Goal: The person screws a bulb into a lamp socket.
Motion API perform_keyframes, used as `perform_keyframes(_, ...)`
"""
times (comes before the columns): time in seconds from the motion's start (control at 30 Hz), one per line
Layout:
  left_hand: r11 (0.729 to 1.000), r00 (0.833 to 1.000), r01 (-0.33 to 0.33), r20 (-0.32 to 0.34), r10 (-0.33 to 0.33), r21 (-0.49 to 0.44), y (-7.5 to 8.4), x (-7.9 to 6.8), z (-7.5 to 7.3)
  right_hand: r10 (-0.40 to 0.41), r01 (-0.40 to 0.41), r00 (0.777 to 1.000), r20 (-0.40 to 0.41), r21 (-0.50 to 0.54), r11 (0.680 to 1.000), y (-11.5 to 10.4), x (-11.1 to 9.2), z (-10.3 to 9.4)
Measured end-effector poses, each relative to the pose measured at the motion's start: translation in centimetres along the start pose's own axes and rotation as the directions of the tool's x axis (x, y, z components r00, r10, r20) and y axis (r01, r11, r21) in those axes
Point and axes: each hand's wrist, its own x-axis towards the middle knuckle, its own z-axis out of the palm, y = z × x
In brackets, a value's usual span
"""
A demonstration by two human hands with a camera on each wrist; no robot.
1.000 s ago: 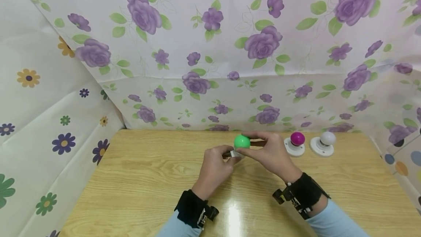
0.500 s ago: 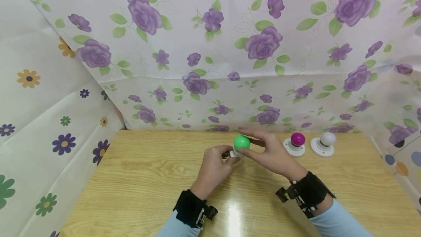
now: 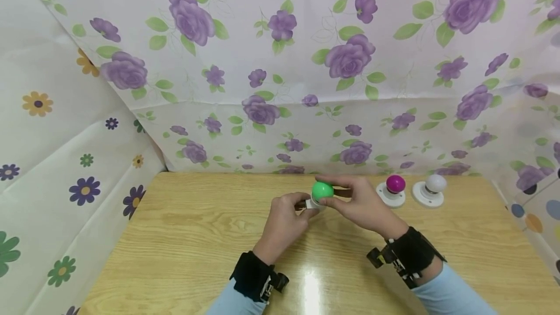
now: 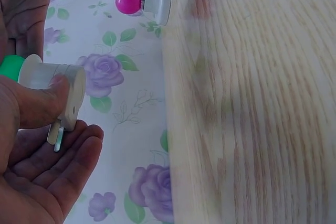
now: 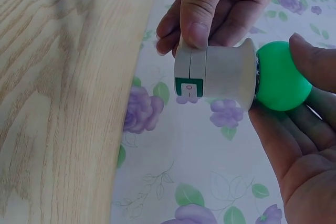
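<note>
A green light bulb (image 3: pixel 322 191) sits in a white plug-in lamp socket (image 5: pixel 223 74), held above the table. My left hand (image 3: pixel 284 222) grips the socket, the thumb pressed on its side in the left wrist view. Two metal prongs (image 4: pixel 56 136) stick out of the socket near the left fingers. A green-framed rocker switch (image 5: pixel 189 87) shows on the socket's edge in the right wrist view. My right hand (image 3: pixel 367 208) holds the bulb between the thumb and the fingers. The bulb's base is mostly hidden inside the socket.
To the right, a magenta bulb (image 3: pixel 395 183) stands in a round white base (image 3: pixel 391 199). Beside it a white bulb (image 3: pixel 436 183) stands in another white base (image 3: pixel 428 200). The wooden table (image 3: pixel 197 247) ends at a flower-patterned sheet (image 3: pixel 280 72).
Half a second ago the right fingers were spread a little away from the green bulb; now they lie closer round it. The left hand has kept its hold on the socket.
</note>
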Motion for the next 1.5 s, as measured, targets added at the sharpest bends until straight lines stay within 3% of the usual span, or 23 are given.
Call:
perform_keyframes(0.33, 1.0, 1.0, -0.02, -0.015, 0.02, -0.011, 0.2, 0.0, 0.3, 0.083, -0.073, 0.986, -0.141, 0.078, 0.994, -2.5, -0.3, 0.6)
perform_keyframes(0.43, 0.999, 0.999, -0.037, -0.032, 0.037, -0.008, 0.4, -0.1, 0.3, 0.012, -0.005, 0.976, -0.216, 0.03, 1.0, -3.2, -0.4, 0.9)
perform_keyframes(0.53, 0.999, 0.998, -0.052, -0.046, 0.052, 0.0, 0.6, -0.1, 0.2, -0.106, 0.087, 0.95, -0.294, -0.076, 0.993, -3.5, -0.3, 1.3)
perform_keyframes(0.67, 0.998, 0.997, -0.058, -0.054, 0.058, 0.006, 0.6, -0.1, 0.1, -0.157, 0.116, 0.93, -0.332, -0.142, 0.983, -3.8, -0.1, 1.5)
perform_keyframes(0.87, 0.998, 0.997, -0.058, -0.057, 0.056, -0.025, 0.3, 0.1, -0.1, -0.063, 0.058, 0.975, -0.214, -0.032, 0.998, -3.8, -0.2, 0.8)
perform_keyframes(0.97, 0.998, 0.998, -0.049, -0.048, 0.047, -0.036, 0.2, 0.2, -0.3, -0.054, 0.056, 0.987, -0.154, 0.008, 0.998, -3.9, -0.1, 0.3)
perform_keyframes(1.27, 0.998, 0.999, -0.035, -0.028, 0.034, -0.045, 0.2, 0.2, -0.5, -0.046, 0.046, 0.999, -0.027, -0.002, 0.999, -2.0, 0.1, -0.1)
perform_keyframes(1.5, 0.998, 0.999, -0.033, -0.019, 0.033, -0.044, 0.1, 0.2, -0.4, -0.037, 0.037, 0.999, 0.0, -0.006, 0.999, -0.3, 0.2, -0.1)
